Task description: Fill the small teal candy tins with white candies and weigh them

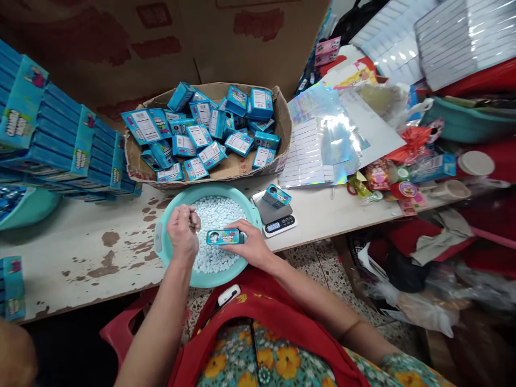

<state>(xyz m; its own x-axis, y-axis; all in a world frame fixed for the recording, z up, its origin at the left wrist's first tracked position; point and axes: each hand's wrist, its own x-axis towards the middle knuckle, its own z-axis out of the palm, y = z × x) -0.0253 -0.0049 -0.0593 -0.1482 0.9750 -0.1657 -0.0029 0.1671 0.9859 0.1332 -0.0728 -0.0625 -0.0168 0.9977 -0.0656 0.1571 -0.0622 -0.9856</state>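
Observation:
My right hand (250,243) grips a small blue candy box (222,237) by its right end, its printed face turned up, over a turquoise basin (177,208). Small pale candies (217,262) fill much of the basin. On the left side of the basin, my left hand (183,230) is raised with its fingers curled in; what they hold, if anything, is hidden. A digital scale (281,224) stands beside the basin's right rim, with another blue box (277,195) lying on its plate.
Behind the basin, a cut-down carton (220,180) holds several blue boxes. Stacked blue boxes (60,142) rise at the left near another turquoise basin (42,207). Shiny sticker sheets (318,134) and small packets (379,174) cover the right side. A person's blurred part shows at lower left.

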